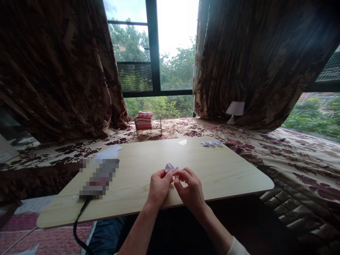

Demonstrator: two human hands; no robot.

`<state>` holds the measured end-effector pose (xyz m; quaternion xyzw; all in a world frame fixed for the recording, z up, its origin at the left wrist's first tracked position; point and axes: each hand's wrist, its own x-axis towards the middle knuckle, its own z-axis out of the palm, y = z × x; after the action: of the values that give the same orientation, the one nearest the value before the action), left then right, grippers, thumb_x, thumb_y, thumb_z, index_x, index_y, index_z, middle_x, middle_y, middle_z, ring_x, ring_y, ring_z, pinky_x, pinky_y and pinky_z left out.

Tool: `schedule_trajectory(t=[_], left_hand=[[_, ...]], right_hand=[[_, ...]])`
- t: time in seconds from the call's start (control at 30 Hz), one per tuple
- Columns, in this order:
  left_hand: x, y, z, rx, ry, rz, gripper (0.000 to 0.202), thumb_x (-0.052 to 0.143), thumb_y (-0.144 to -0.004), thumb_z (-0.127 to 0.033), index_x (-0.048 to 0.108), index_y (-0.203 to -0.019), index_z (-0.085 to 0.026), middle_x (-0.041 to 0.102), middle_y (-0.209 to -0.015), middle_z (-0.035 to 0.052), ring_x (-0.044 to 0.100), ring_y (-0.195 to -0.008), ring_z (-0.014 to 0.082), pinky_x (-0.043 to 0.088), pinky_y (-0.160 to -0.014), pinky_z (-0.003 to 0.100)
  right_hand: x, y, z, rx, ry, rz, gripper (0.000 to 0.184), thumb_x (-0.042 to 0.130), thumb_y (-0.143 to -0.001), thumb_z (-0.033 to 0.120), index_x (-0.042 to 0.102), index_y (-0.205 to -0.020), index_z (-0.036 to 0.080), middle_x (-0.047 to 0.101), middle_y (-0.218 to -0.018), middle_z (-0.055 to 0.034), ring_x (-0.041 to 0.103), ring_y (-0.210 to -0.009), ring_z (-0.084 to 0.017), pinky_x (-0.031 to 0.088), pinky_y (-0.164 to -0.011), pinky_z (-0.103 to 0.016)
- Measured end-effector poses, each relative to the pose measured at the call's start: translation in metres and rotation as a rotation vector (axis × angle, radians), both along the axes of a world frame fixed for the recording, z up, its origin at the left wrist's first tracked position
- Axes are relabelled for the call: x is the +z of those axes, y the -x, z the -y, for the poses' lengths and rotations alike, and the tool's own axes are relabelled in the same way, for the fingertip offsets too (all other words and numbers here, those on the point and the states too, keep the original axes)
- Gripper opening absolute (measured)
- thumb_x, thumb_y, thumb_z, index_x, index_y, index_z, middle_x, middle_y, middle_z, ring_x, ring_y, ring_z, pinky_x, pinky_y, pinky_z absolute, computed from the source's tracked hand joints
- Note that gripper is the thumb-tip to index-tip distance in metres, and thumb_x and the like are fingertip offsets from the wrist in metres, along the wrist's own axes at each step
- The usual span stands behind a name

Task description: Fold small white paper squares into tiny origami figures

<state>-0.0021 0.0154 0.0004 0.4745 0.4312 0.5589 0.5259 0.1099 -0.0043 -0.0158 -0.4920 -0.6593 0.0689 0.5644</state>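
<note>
My left hand (158,187) and my right hand (189,187) meet above the near middle of a light wooden table (225,170). Between their fingertips both pinch a small folded piece of pale lilac paper (170,167). The fingers of both hands are curled and closed on it. The paper's lower part is hidden by my fingers.
A pale sheet of paper (108,153) and a blurred-out object (99,178) with a black cable (78,226) lie at the left. A small white scrap (182,142) and several folded paper pieces (211,143) lie at the far edge. A striped stack on a wooden stand (145,121) and a small white lamp (234,110) sit by the window.
</note>
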Motion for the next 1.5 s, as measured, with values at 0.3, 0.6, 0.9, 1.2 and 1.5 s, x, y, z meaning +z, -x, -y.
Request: schedule_trajectory(t=[0.3, 0.6, 0.9, 1.2, 1.5], left_hand=[[0.000, -0.002, 0.003, 0.066, -0.031, -0.018, 0.034, 0.073, -0.063, -0.045, 0.067, -0.059, -0.012, 0.057, -0.053, -0.0012, 0.046, -0.053, 0.0092, 0.036, -0.052, 0.020], [-0.003, 0.000, 0.001, 0.015, -0.033, -0.019, 0.030, 0.072, -0.066, -0.042, 0.072, -0.072, -0.013, 0.063, -0.062, 0.0009, 0.052, -0.059, 0.0118, 0.040, -0.057, 0.021], [0.005, -0.003, 0.006, 0.033, -0.077, -0.039, 0.025, 0.070, -0.069, -0.038, 0.069, -0.065, -0.014, 0.059, -0.057, -0.0011, 0.048, -0.055, 0.0104, 0.037, -0.052, 0.019], [0.000, -0.002, 0.005, 0.037, -0.114, -0.057, 0.021, 0.066, -0.074, -0.035, 0.068, -0.070, -0.014, 0.064, -0.064, 0.0002, 0.054, -0.064, 0.0129, 0.041, -0.060, 0.020], [0.004, -0.007, 0.010, 0.009, -0.176, -0.113, 0.020, 0.066, -0.073, -0.030, 0.065, -0.062, -0.014, 0.061, -0.059, -0.0008, 0.055, -0.063, 0.0141, 0.041, -0.058, 0.020]], right_hand=[[0.006, -0.006, -0.009, 0.120, 0.239, -0.169, 0.031, 0.048, -0.087, 0.037, 0.060, -0.066, 0.017, 0.058, -0.056, 0.0009, 0.055, -0.056, -0.014, 0.043, -0.054, -0.023], [0.005, -0.007, -0.011, 0.257, 0.279, -0.190, 0.031, 0.049, -0.086, 0.039, 0.060, -0.068, 0.016, 0.059, -0.060, 0.0012, 0.051, -0.056, -0.012, 0.041, -0.053, -0.022], [-0.002, -0.006, -0.014, 0.260, 0.264, -0.172, 0.025, 0.048, -0.087, 0.035, 0.055, -0.069, 0.019, 0.057, -0.063, 0.0012, 0.048, -0.058, -0.013, 0.040, -0.056, -0.023], [0.007, -0.006, -0.009, 0.253, 0.295, -0.269, 0.029, 0.048, -0.087, 0.038, 0.058, -0.069, 0.017, 0.055, -0.060, 0.0009, 0.048, -0.057, -0.013, 0.039, -0.054, -0.024], [0.006, -0.006, -0.008, 0.275, 0.264, -0.382, 0.025, 0.054, -0.082, 0.036, 0.054, -0.066, 0.018, 0.058, -0.063, -0.0004, 0.053, -0.060, -0.014, 0.044, -0.060, -0.025]])
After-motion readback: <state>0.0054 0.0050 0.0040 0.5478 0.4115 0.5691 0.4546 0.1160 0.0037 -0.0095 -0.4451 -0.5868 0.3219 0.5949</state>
